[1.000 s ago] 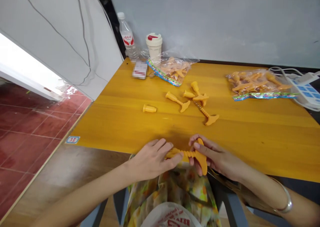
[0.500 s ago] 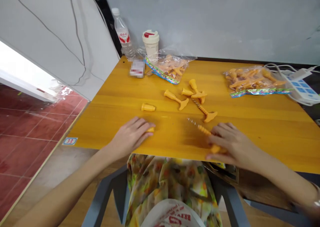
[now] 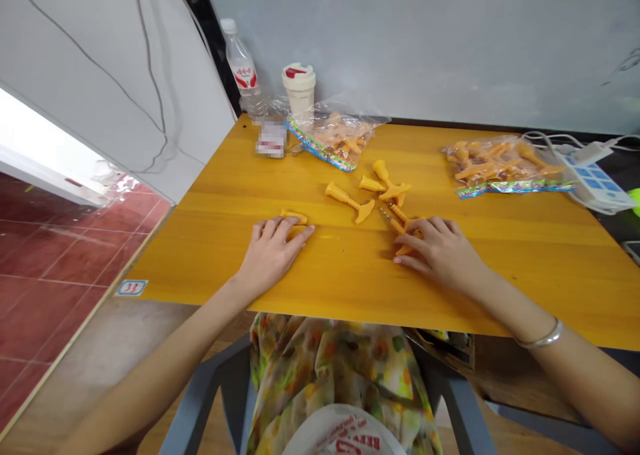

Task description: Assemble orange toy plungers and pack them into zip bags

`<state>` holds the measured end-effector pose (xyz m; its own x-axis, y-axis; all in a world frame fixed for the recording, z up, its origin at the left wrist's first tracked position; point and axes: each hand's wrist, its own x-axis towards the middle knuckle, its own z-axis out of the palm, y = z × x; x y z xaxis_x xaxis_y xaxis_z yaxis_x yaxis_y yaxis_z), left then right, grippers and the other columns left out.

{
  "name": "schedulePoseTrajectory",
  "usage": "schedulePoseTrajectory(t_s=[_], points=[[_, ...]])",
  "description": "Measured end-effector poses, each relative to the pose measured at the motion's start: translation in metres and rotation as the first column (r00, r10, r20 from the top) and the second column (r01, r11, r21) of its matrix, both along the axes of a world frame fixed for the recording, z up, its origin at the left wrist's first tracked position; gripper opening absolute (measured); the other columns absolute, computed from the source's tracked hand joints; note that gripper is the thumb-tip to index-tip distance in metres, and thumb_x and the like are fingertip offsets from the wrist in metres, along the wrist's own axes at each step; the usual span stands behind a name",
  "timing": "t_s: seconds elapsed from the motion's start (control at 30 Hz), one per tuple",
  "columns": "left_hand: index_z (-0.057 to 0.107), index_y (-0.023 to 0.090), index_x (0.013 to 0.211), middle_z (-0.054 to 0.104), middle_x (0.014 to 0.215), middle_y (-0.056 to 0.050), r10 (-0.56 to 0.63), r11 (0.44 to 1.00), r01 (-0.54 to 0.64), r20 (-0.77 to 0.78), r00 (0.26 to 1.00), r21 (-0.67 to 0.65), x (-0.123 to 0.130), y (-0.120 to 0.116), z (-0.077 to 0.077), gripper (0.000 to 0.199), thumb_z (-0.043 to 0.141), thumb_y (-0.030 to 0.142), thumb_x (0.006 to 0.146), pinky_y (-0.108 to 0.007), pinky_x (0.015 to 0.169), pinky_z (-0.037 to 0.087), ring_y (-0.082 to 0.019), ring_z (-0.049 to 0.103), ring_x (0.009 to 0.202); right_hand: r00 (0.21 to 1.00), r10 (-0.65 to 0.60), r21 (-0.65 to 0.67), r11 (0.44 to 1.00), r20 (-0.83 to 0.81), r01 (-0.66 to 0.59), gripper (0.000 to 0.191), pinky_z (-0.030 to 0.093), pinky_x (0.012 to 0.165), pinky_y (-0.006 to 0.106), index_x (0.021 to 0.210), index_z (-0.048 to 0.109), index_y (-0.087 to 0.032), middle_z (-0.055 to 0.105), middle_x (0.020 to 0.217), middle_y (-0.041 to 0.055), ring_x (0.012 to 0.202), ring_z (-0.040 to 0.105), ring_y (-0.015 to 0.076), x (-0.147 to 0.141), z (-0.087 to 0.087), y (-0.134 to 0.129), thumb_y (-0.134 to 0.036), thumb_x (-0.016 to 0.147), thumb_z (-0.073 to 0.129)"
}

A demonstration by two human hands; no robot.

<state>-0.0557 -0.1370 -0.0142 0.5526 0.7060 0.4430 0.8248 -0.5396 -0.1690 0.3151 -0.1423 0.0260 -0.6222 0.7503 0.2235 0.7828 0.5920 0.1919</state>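
Here, 2 bare hands rest on a honey-yellow wooden tabletop (image 3: 210,255). The left hand (image 3: 273,255) lies palm down, its fingers loosely together and touching a short orange plastic cone-shaped cap (image 3: 294,215) just past the fingertips. The right hand (image 3: 440,251) is cupped over an orange plastic threaded rod (image 3: 397,225); the rod's flared end lies beneath the fingers and its thin tip points up-left, clear of them. Whether either hand is clamped cannot be told. Beyond them lies a loose cluster of orange plastic parts (image 3: 349,200), with a clear plastic bag of orange parts (image 3: 500,168) further right.
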Motion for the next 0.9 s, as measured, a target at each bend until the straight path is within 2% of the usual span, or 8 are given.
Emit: schedulePoseTrajectory(t_s=[0.13, 0.3, 0.5, 0.57, 0.67, 0.77, 0.83, 0.9], points=[[0.065, 0.024, 0.131, 0.065, 0.128, -0.016, -0.018, 0.999, 0.017, 0.027, 0.999, 0.033, 0.003, -0.001, -0.004, 0.034, 0.054, 0.024, 0.099, -0.047, 0.092, 0.038, -0.031, 0.055, 0.112, 0.997, -0.036, 0.042, 0.998, -0.062, 0.039, 0.041, 0.035, 0.085, 0.039, 0.118, 0.071, -0.022, 0.069, 0.116, 0.0133, 0.102, 0.054, 0.0276, -0.019, 0.003, 0.012, -0.051, 0.101, 0.047], [0.064, 0.024, 0.13, 0.066, 0.127, -0.015, -0.088, 0.992, 0.086, 0.02, 0.996, 0.097, 0.006, -0.001, -0.005, 0.037, 0.054, 0.015, 0.096, -0.045, 0.094, 0.036, -0.029, 0.056, 0.113, 0.991, -0.092, -0.024, 0.996, -0.096, 0.09, 0.045, 0.036, 0.088, 0.041, 0.131, 0.065, -0.014, 0.069, 0.122, 0.0171, 0.112, 0.051, 0.0313, -0.072, -0.001, 0.05, -0.043, 0.103, 0.044], [0.061, 0.025, 0.135, 0.066, 0.13, -0.015, -0.089, 0.987, 0.077, 0.075, 0.993, 0.143, 0.001, -0.002, -0.009, 0.044, 0.055, 0.013, 0.093, -0.043, 0.098, 0.036, -0.028, 0.059, 0.117, 0.977, -0.209, -0.164, 0.966, -0.04, 0.2, 0.032, 0.04, 0.092, 0.047, 0.112, 0.071, -0.009, 0.066, 0.124, 0.0204, 0.121, 0.048, 0.0354, -0.117, -0.003, 0.088, -0.025, 0.099, 0.047], [0.055, 0.025, 0.142, 0.064, 0.134, -0.016, -0.089, 0.98, 0.064, 0.127, 0.988, 0.189, 0.003, -0.004, -0.009, 0.049, 0.056, 0.017, 0.094, -0.042, 0.103, 0.035, -0.028, 0.057, 0.125, 0.98, -0.171, -0.162, 0.975, -0.103, 0.153, 0.03, 0.042, 0.096, 0.048, 0.111, 0.071, -0.01, 0.064, 0.128, 0.0198, 0.125, 0.048, 0.0355, -0.121, 0.004, 0.078, -0.023, 0.098, 0.047], [0.052, 0.025, 0.144, 0.065, 0.134, -0.015, -0.13, 0.95, 0.078, 0.156, 0.979, 0.301, 0.011, -0.009, -0.002, 0.05, 0.06, 0.023, 0.094, -0.04, 0.109, 0.032, -0.027, 0.055, 0.131, 0.968, -0.005, -0.166, 0.985, -0.251, -0.038, 0.022, 0.044, 0.1, 0.05, 0.105, 0.07, -0.015, 0.063, 0.131, 0.0173, 0.129, 0.048, 0.0352, -0.121, 0.018, 0.04, -0.025, 0.097, 0.052], [0.06, 0.02, 0.129, 0.073, 0.11, -0.01, -0.271, 0.913, 0.223, 0.099, 0.957, 0.341, 0.021, -0.015, 0.012, 0.035, 0.059, 0.018, 0.095, -0.035, 0.095, 0.041, -0.022, 0.064, 0.107, 0.872, 0.144, -0.22, 0.937, -0.468, -0.273, 0.017, 0.048, 0.1, 0.049, 0.108, 0.065, -0.018, 0.063, 0.131, 0.0147, 0.125, 0.054, 0.031, -0.113, 0.03, -0.004, -0.027, 0.096, 0.055], [0.064, 0.017, 0.119, 0.072, 0.093, -0.007, -0.371, 0.881, 0.315, 0.103, 0.923, 0.354, 0.028, -0.021, 0.022, 0.026, 0.057, 0.014, 0.094, -0.032, 0.077, 0.042, -0.018, 0.062, 0.085, 0.734, 0.038, -0.296, 0.9, -0.678, -0.32, 0.024, 0.052, 0.096, 0.044, 0.118, 0.058, -0.022, 0.06, 0.133, 0.0136, 0.119, 0.059, 0.0261, -0.106, 0.034, -0.029, -0.029, 0.095, 0.06], [0.064, 0.016, 0.115, 0.069, 0.086, -0.006, -0.433, 0.859, 0.362, 0.135, 0.891, 0.362, 0.033, -0.027, 0.029, 0.022, 0.055, 0.013, 0.095, -0.031, 0.067, 0.039, -0.016, 0.057, 0.074, 0.524, -0.244, -0.472, 0.804, -0.816, -0.361, 0.035, 0.057, 0.082, 0.036, 0.124, 0.049, -0.025, 0.06, 0.126, 0.0104, 0.1, 0.066, 0.0193, -0.101, 0.034, -0.049, -0.035, 0.094, 0.063]])
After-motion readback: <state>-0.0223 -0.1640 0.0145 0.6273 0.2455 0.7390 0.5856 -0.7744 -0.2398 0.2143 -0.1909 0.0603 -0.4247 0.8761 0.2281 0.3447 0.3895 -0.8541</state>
